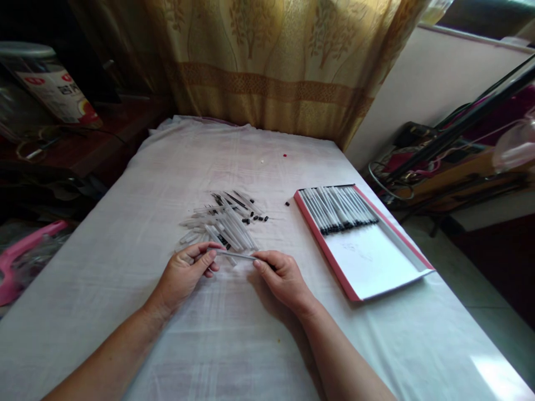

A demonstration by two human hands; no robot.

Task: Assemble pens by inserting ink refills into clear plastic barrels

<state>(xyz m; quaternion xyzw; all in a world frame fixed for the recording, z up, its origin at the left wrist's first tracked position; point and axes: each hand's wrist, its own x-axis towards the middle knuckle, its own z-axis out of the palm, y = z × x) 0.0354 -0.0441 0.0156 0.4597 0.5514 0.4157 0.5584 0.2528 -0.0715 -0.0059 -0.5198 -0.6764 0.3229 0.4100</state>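
Between my hands a slim pen (pixel 234 255) lies almost level above the tablecloth. My left hand (pixel 190 267) pinches its left end between thumb and fingers. Its right end sits in the closed fingers of my right hand (pixel 282 274), which hide the tip. Just beyond my hands is a loose heap of clear pen barrels (pixel 229 225), with dark refills (pixel 236 199) at its far side. Several small black pen plugs (pixel 256 218) lie at the heap's right edge.
On the right a shallow red-edged box (pixel 355 273) holds a row of pens (pixel 338 209) with black ends. A single black plug (pixel 287 204) lies beside it. Farther back are a red bit (pixel 285 155) and a white bit (pixel 262 161). A labelled jar (pixel 52 83) stands at left.
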